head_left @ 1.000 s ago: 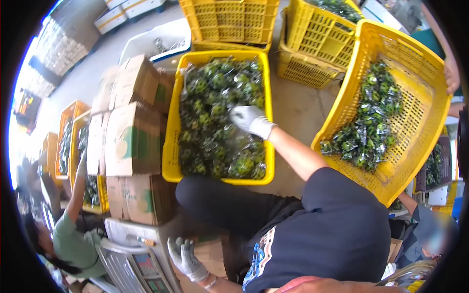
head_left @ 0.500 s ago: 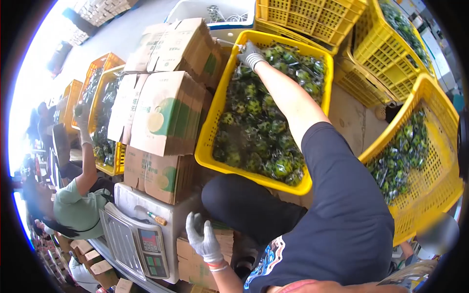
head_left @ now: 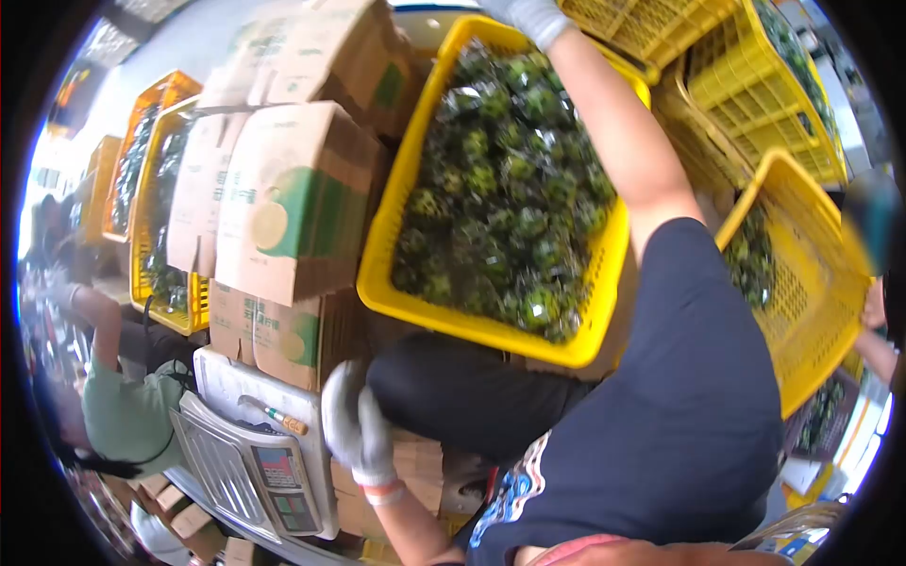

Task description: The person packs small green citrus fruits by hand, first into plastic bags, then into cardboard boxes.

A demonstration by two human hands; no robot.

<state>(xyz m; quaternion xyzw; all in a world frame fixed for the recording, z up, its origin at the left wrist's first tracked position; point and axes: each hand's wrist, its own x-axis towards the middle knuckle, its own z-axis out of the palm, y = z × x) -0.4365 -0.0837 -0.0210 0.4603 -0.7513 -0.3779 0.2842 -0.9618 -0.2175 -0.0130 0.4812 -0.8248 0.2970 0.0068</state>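
My right hand [head_left: 528, 17], in a pale glove, is at the top edge of the view, beyond the far rim of a yellow crate [head_left: 377, 274]. Its fingers are mostly cut off, so what they hold does not show. The crate is full of green fruit [head_left: 500, 198] in clear plastic wrapping. My left hand [head_left: 359, 429], also gloved, is raised beside my knee with its fingers stretched out and nothing in it. Near it stands a grey weighing scale [head_left: 236, 462], with a small wooden-handled tool [head_left: 283, 420] lying behind its display.
Flattened cartons [head_left: 283, 208] are stacked left of the crate. Yellow crates [head_left: 755, 94] stand at upper right. A tilted yellow crate [head_left: 802, 321] with fruit is at right, another person's hand [head_left: 875, 304] at its edge. A person in a green shirt [head_left: 127, 406] is at left.
My right hand has moved up from the crate's far corner to the top edge of the view. My left hand has shifted left, fingers closer together. The tilted crate at right has moved.
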